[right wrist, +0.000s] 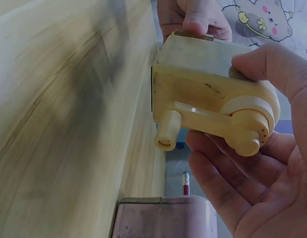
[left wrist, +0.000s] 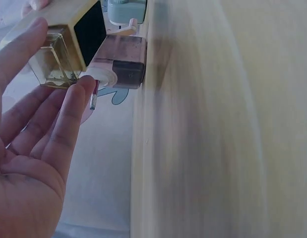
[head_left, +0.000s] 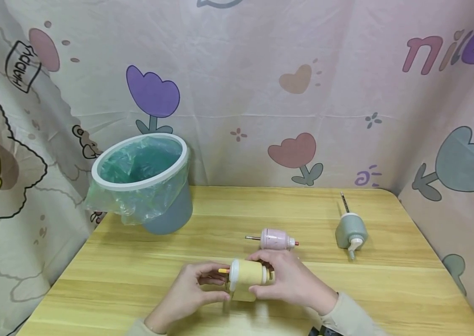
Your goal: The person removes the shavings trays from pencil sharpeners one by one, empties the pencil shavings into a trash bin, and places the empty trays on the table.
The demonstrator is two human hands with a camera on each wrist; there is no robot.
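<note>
A yellow hand-crank pencil sharpener (head_left: 249, 280) is tipped on its side just over the table, a yellow pencil (head_left: 223, 270) sticking out of its left end. My right hand (head_left: 291, 280) grips its body near the crank (right wrist: 203, 121), thumb on one side and fingers on the other. With thumb and fingertips, my left hand (head_left: 190, 285) pinches the clear shavings drawer (left wrist: 56, 57), which juts out of the sharpener's body. Just beyond my right hand lies a pink pencil sharpener (head_left: 275, 239) with a pencil in it.
A grey-green sharpener (head_left: 351, 232) holding a pencil lies at the right of the wooden table (head_left: 409, 280). At the back left stands a grey bin (head_left: 173, 210) lined with a green plastic bag (head_left: 136, 205). A printed curtain (head_left: 228, 70) hangs behind.
</note>
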